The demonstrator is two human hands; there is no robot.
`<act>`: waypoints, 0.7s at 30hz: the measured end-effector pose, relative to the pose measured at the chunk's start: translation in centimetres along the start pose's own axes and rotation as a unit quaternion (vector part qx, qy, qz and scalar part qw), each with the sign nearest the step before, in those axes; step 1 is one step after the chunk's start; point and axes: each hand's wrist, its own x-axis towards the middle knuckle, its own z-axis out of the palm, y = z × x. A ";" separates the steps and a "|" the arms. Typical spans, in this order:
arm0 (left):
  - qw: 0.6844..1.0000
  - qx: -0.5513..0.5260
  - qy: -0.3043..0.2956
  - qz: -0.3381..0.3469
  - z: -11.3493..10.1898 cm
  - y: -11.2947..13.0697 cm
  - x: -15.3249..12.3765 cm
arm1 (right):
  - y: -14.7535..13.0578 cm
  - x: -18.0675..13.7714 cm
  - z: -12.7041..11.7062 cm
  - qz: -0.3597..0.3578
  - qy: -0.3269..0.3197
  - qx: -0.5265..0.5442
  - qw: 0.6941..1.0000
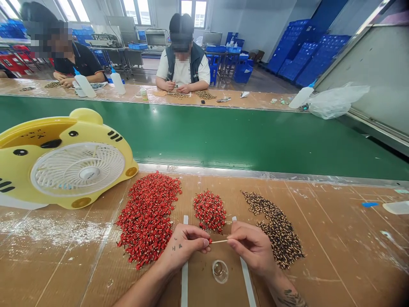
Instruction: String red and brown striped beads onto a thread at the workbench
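My left hand is closed in a pinch on a small red piece, mostly covered by the fingertips. A thin pale stick runs from my right hand, which pinches it, to the red piece, its tip touching or very close to it. Just beyond my hands sits a small pile of red pieces with dark and light tips. A larger heap of red pieces lies to the left. Dark and tan small pieces are heaped right of my right hand. Below my hands stands a small clear cup.
A yellow animal-shaped fan stands at left. Beyond the cardboard-covered bench runs a green belt. Two people sit across it, near white squeeze bottles. White strips flank the cup. A plastic bag lies far right.
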 end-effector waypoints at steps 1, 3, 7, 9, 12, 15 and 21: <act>1.000 0.000 0.000 -0.003 0.0 0.1 0.0 | 0.1 0.0 0.0 -0.003 0.001 -0.002 1.000; 1.000 -0.003 0.000 -0.006 0.1 0.2 -0.1 | 0.2 0.1 -0.1 -0.008 -0.002 -0.007 1.000; 1.000 -0.007 0.002 -0.004 0.2 0.4 -0.1 | 0.3 0.0 -0.2 -0.003 -0.023 -0.021 1.000; 1.000 -0.009 0.005 -0.005 0.2 0.3 -0.1 | 0.5 -0.1 -0.1 -0.002 -0.024 -0.034 0.999; 1.000 -0.009 0.008 -0.001 0.1 0.4 0.0 | 0.9 -0.3 0.2 0.006 -0.016 -0.063 0.998; 1.000 -0.004 0.008 0.003 0.1 0.4 0.0 | 1.0 -0.4 0.3 0.013 -0.013 -0.079 0.997; 1.000 -0.002 0.009 0.010 0.0 0.0 0.2 | 0.1 0.0 -0.8 0.021 -0.076 -0.038 0.996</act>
